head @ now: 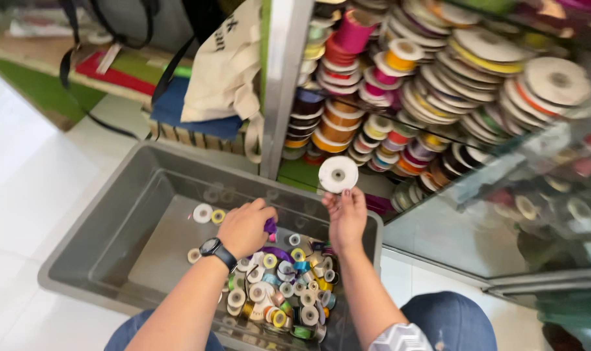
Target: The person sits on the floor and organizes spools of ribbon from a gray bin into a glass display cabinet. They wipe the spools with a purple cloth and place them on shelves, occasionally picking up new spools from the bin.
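My right hand (347, 218) holds up a white ribbon spool (338, 174) by its lower edge, in front of a glass display case. My left hand (245, 227), with a black watch on the wrist, reaches down into a grey plastic tub (113, 221) and its fingers close around a purple ribbon spool (270, 227). A pile of several small ribbon spools (282, 292) in mixed colours fills the tub's near right corner. Two loose spools (208, 214) lie apart on the tub floor.
The glass case (477, 214) with a metal post (284, 84) holds shelves packed with stacked ribbon rolls (432, 71). A cream cloth bag (224, 65) hangs at the left over low shelves. White tile floor (29, 175) lies left of the tub. My knees show at the bottom.
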